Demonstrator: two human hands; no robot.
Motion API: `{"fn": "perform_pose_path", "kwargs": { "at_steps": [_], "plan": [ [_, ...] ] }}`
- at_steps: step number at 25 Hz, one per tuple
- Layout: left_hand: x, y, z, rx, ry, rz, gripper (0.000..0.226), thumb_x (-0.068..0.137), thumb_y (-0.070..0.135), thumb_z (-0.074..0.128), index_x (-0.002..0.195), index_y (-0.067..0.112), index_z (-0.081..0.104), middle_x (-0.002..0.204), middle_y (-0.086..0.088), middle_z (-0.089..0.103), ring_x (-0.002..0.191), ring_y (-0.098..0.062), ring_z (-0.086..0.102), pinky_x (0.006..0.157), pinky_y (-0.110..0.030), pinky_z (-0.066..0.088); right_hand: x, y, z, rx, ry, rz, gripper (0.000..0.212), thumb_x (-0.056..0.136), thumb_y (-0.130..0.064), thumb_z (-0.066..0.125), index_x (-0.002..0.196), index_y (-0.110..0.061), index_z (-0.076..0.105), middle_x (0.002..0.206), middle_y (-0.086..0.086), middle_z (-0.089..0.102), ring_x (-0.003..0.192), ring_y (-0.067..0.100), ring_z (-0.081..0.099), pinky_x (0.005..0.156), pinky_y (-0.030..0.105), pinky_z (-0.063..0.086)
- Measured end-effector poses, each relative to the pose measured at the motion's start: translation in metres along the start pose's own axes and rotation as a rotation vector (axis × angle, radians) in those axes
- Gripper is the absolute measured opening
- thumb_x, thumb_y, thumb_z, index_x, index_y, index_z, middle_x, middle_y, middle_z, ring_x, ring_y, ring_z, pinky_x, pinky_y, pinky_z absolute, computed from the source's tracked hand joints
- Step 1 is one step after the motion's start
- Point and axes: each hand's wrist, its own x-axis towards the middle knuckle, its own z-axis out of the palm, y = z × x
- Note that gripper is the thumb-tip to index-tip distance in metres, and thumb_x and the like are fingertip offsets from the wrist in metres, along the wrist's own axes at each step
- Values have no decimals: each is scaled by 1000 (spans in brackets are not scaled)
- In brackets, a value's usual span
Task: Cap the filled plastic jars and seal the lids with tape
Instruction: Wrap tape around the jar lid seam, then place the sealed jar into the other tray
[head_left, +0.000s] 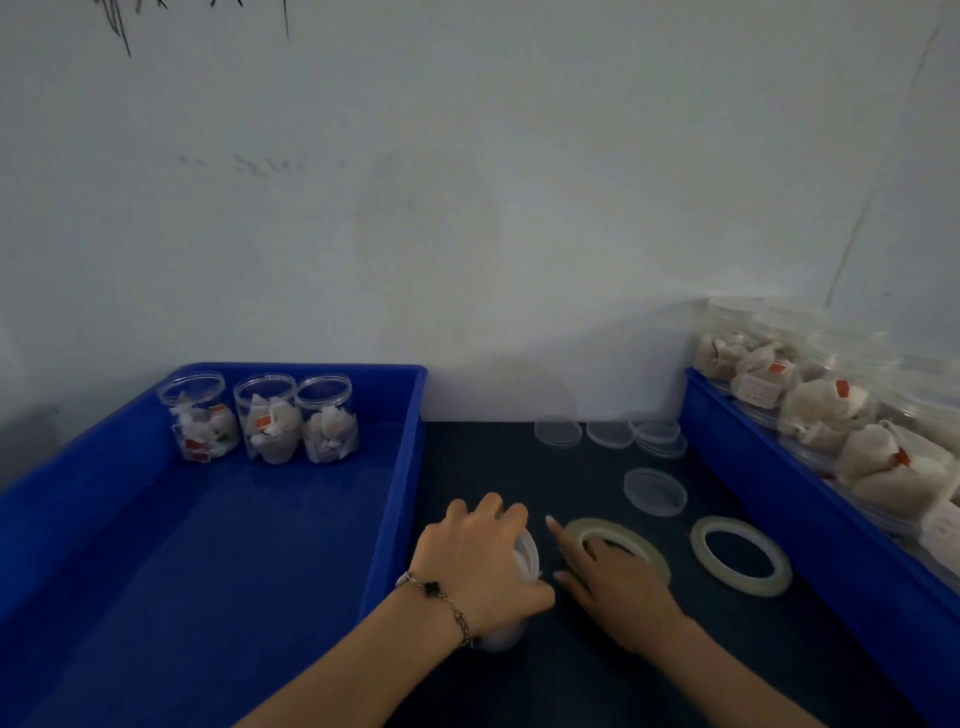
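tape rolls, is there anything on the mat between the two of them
No: in the head view only bare dark mat separates the roll under the right hand from the free roll.

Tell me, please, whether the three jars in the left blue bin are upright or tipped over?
Upright: the three jars stand side by side on the floor of the left blue bin, rims facing up.

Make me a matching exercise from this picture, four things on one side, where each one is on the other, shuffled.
Things:
1. three filled jars
2. left hand
3. right hand
4. spare tape roll

Places:
A. lying untouched on the dark table
B. on a tape roll
C. far corner of the left blue bin
D. gripping a capped jar

Pairs: 1-C, 2-D, 3-B, 4-A
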Motion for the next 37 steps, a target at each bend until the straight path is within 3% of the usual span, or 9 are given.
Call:
{"fn": "perform_pose_path", "kwargs": {
  "at_steps": [3,7,14,19,23,27,30,32,37],
  "plan": [
    [1,-7,5,10,-76,-31,60,69,67,49,115,30,41,115,7,43,100,-19,44,69,-30,39,3,3,16,-68,-31,29,80,96,-57,30,148,-21,-18,134,-1,47,113,14,49,92,28,40],
    [3,-8,5,10,-102,-39,58,73,73,40,112,31,41,114,8,45,100,-19,45,70,-31,40,12,2,13,-284,-120,67,69,96,-54,33,148,-10,24,147,8,32,133,25,32,107,39,25],
    [6,-5,0,-78,-320,-68,51,77,64,40,111,27,45,113,4,48,104,-22,47,84,-37,44,21,-20,-1,-448,-419,108,44,102,-22,32,139,2,38,140,22,36,127,36,36,101,47,31],
    [9,-7,-4,-62,-359,-91,57,77,68,40,118,28,44,119,4,47,107,-21,46,82,-34,41,21,-8,-14,0,-415,119,46,94,-20,52,137,-7,41,137,13,44,122,30,48,98,40,41],
    [6,-5,-3,-92,-344,-132,70,80,78,26,131,31,36,134,4,40,117,-21,43,87,-34,41,1,3,-32,359,-281,134,24,86,-27,66,109,-21,62,110,0,57,109,23,55,80,24,43],
    [5,-11,-18,-151,-381,-213,110,60,92,10,150,30,-3,153,-4,20,133,-26,32,104,-40,36,-29,-20,-32,424,-103,61,72,84,-16,63,148,-26,30,146,-6,30,136,13,29,108,20,25],
    [7,-19,-39,-151,-669,-209,131,57,91,46,149,19,-14,147,-4,33,121,-15,46,100,-29,39,-33,-53,-46,625,-228,-44,82,89,-21,61,153,-23,8,156,-1,20,142,12,21,112,22,16],
    [5,-13,-46,-124,-720,-207,130,62,72,66,150,14,-10,140,-1,39,113,-11,50,96,-24,44,-39,-74,-52,664,-223,-5,86,91,-27,60,152,-24,-1,155,6,22,140,20,26,115,30,21],
    [-3,23,-68,-148,-456,-91,84,65,58,74,131,20,38,114,5,52,102,-10,56,90,-25,49,-68,-84,-101,753,7,132,88,79,-33,73,147,-18,19,139,6,47,125,20,48,106,40,40]
  ]
}}
